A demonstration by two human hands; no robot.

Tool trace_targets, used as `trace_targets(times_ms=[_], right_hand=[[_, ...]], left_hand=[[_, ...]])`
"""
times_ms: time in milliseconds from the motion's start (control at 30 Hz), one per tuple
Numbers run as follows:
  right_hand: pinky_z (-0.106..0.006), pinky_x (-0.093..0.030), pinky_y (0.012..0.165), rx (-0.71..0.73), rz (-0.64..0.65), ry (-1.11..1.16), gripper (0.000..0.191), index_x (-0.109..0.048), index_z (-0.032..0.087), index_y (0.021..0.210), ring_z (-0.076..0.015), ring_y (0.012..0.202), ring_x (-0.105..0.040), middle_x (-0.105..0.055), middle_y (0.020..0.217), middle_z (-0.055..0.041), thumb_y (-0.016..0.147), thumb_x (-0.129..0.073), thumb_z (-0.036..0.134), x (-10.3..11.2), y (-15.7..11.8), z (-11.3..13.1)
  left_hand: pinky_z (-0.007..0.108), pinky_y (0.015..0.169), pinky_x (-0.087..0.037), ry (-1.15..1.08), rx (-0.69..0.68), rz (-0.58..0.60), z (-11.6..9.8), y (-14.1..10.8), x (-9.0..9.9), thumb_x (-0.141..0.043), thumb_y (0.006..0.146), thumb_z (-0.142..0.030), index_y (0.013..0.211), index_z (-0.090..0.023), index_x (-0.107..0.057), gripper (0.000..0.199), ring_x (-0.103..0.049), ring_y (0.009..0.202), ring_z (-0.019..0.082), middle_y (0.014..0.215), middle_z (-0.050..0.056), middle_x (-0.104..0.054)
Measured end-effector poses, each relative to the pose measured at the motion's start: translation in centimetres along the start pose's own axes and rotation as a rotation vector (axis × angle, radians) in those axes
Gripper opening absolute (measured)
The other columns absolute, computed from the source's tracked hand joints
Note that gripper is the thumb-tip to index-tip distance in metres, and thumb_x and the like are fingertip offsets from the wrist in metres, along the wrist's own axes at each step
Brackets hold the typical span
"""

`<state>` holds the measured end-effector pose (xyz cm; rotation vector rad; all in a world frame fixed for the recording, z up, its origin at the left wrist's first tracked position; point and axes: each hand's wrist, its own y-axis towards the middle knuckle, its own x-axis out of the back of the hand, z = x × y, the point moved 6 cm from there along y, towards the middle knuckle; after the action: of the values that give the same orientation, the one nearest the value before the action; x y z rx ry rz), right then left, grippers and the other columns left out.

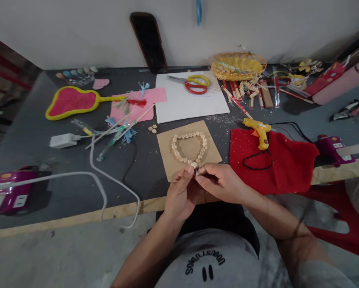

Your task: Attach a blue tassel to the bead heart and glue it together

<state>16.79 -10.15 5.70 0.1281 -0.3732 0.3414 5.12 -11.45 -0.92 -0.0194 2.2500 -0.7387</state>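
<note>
A ring of small beige flower-like pieces (pixel 174 147) lies on a square of brown cardboard (pixel 212 144) near the table's front edge. My left hand (pixel 182 192) is closed at the bottom of the ring, thumb and fingers pinched by a pale piece (pixel 194 164). Close beside it, my right hand (pixel 220 182) pinches something small at its fingertips; a thin bluish bit shows between the two hands, too small to name. To the right, a yellow glue gun (pixel 261 132) rests on a red cloth (pixel 290 160).
Scissors (pixel 197 85) lie on a white board (pixel 179 108). Behind stand a dark phone (pixel 149 42) and a yellow basket (pixel 238 68). A pink-and-yellow paddle shape (pixel 73 103), tassels, sticks and a white cable (pixel 119 182) occupy the left. Purple boxes sit at both sides.
</note>
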Motion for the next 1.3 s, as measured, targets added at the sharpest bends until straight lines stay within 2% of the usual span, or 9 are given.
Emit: trace_targets(times_ms=[167, 333, 467, 567, 700, 833, 933, 1100, 1300], right_hand=[[-0.021, -0.038, 0.057, -0.007, -0.01, -0.006, 0.019, -0.061, 0.019, 0.078, -0.009, 0.06, -0.05, -0.057, 0.068, 0.0029, 0.094, -0.056, 0.028, 0.6, -0.3, -0.1], [-0.021, -0.038, 0.058, 0.015, -0.014, -0.026, 0.017, -0.061, 0.02, 0.078, -0.0092, 0.061, -0.049, -0.057, 0.069, 0.0033, 0.093, -0.057, 0.025, 0.9, -0.5, -0.2], [-0.022, -0.04, 0.059, 0.036, 0.045, -0.071, 0.022, -0.06, 0.019, 0.076, -0.0101, 0.062, -0.051, -0.058, 0.069, 0.0021, 0.095, -0.058, 0.03, 0.8, -0.6, -0.3], [-0.024, -0.046, 0.066, 0.028, 0.033, -0.08, 0.018, -0.066, 0.019, 0.088, -0.0133, 0.071, -0.061, -0.067, 0.08, -0.002, 0.096, -0.059, 0.033, 1.2, -0.6, -0.6], [-0.028, -0.054, 0.084, 0.079, -0.036, 0.027, 0.017, -0.068, 0.02, 0.11, -0.017, 0.096, -0.07, -0.075, 0.106, -0.0069, 0.097, -0.06, 0.029, 2.2, -0.9, -0.4], [-0.028, -0.056, 0.085, 0.128, -0.03, 0.015, 0.013, -0.07, 0.021, 0.105, -0.0165, 0.096, -0.071, -0.076, 0.103, -0.0064, 0.096, -0.064, 0.028, 2.2, -1.2, -0.1], [-0.028, -0.057, 0.085, 0.146, -0.062, 0.007, 0.011, -0.07, 0.021, 0.103, -0.0158, 0.093, -0.072, -0.076, 0.099, -0.0056, 0.096, -0.066, 0.029, 2.3, -1.4, -0.3], [-0.027, -0.058, 0.083, 0.169, -0.054, 0.023, 0.01, -0.069, 0.021, 0.1, -0.0148, 0.089, -0.072, -0.075, 0.093, -0.0047, 0.097, -0.065, 0.03, 2.2, -1.6, -1.1], [-0.026, -0.056, 0.08, 0.151, -0.047, 0.055, 0.014, -0.069, 0.021, 0.097, -0.0143, 0.086, -0.07, -0.073, 0.09, -0.0043, 0.097, -0.064, 0.034, 1.9, -1.5, -2.1]], left_hand=[[0.024, 0.074, -0.055, 0.037, 0.002, 0.021, -0.4, -0.1, -0.3, -0.092, 0.066, -0.039, 0.083, -0.018, -0.076, 0.031, -0.066, 0.077, 0.013, 0.083, 0.001, -0.073], [0.021, 0.07, -0.053, 0.076, -0.068, 0.092, -1.1, 0.1, -0.6, -0.094, 0.063, -0.039, 0.083, -0.019, -0.078, 0.032, -0.062, 0.069, 0.009, 0.077, -0.001, -0.071], [0.021, 0.066, -0.051, 0.202, -0.159, 0.129, -1.9, 0.3, -0.4, -0.09, 0.069, -0.043, 0.082, -0.021, -0.078, 0.028, -0.059, 0.065, 0.008, 0.073, -0.002, -0.067], [0.019, 0.07, -0.052, 0.364, -0.31, 0.149, -2.8, 0.0, -0.1, -0.086, 0.075, -0.038, 0.08, -0.021, -0.078, 0.02, -0.063, 0.074, 0.009, 0.085, 0.0, -0.072], [0.023, 0.081, -0.056, 0.782, -0.558, 0.187, -4.0, -1.2, -0.6, -0.075, 0.087, -0.031, 0.092, -0.021, -0.077, 0.012, -0.071, 0.088, 0.014, 0.096, 0.003, -0.077], [0.022, 0.078, -0.058, 1.165, -0.77, 0.204, -4.6, -2.5, -1.7, -0.068, 0.091, -0.025, 0.098, -0.02, -0.073, 0.01, -0.074, 0.084, 0.014, 0.096, 0.003, -0.079], [0.022, 0.078, -0.059, 1.366, -0.952, 0.256, -4.6, -3.3, -2.8, -0.063, 0.094, -0.022, 0.099, -0.02, -0.07, 0.009, -0.075, 0.085, 0.014, 0.097, 0.002, -0.079], [0.026, 0.08, -0.06, 1.497, -1.169, 0.311, -4.2, -3.8, -3.4, -0.056, 0.1, -0.022, 0.104, -0.02, -0.066, 0.011, -0.076, 0.087, 0.015, 0.099, 0.004, -0.079], [0.028, 0.084, -0.06, 1.495, -1.177, 0.361, -4.0, -3.4, -3.4, -0.057, 0.1, -0.02, 0.108, -0.021, -0.064, 0.011, -0.075, 0.091, 0.016, 0.099, 0.004, -0.079]])
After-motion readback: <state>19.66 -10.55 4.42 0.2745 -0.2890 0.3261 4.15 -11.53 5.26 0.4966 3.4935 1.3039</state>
